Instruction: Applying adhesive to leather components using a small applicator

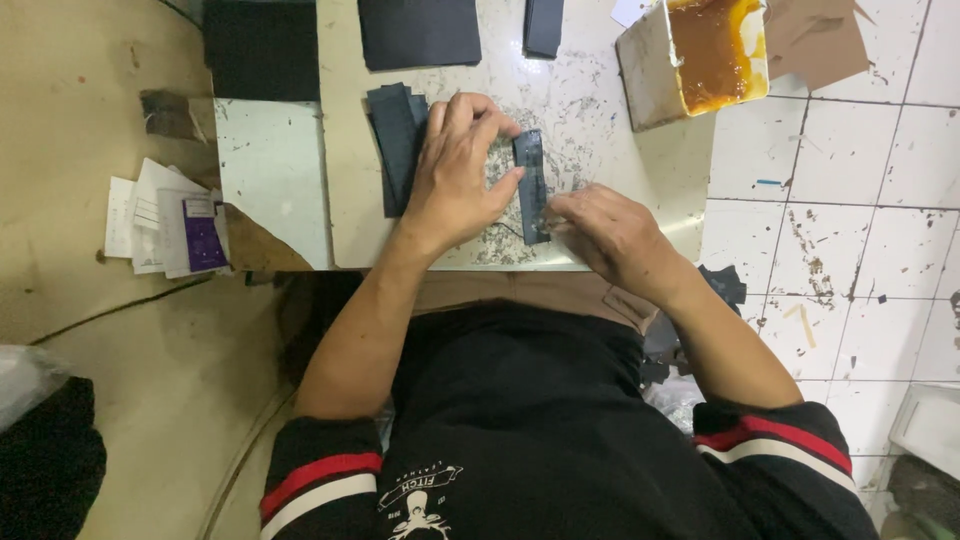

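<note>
A narrow dark strip (530, 180) lies lengthwise on the pale work board (350, 170). My left hand (455, 165) presses down on its upper part with thumb and fingers. My right hand (600, 232) is closed at the strip's lower end; what it grips is hidden by the fingers. A stack of similar dark strips (397, 140) lies just left of my left hand.
A tin of brown glue (700, 50) stands at the back right. Dark sheets (418, 30) lie at the back of the board, a brown card piece (815, 38) on the white tiled floor. Papers (165, 220) lie to the left.
</note>
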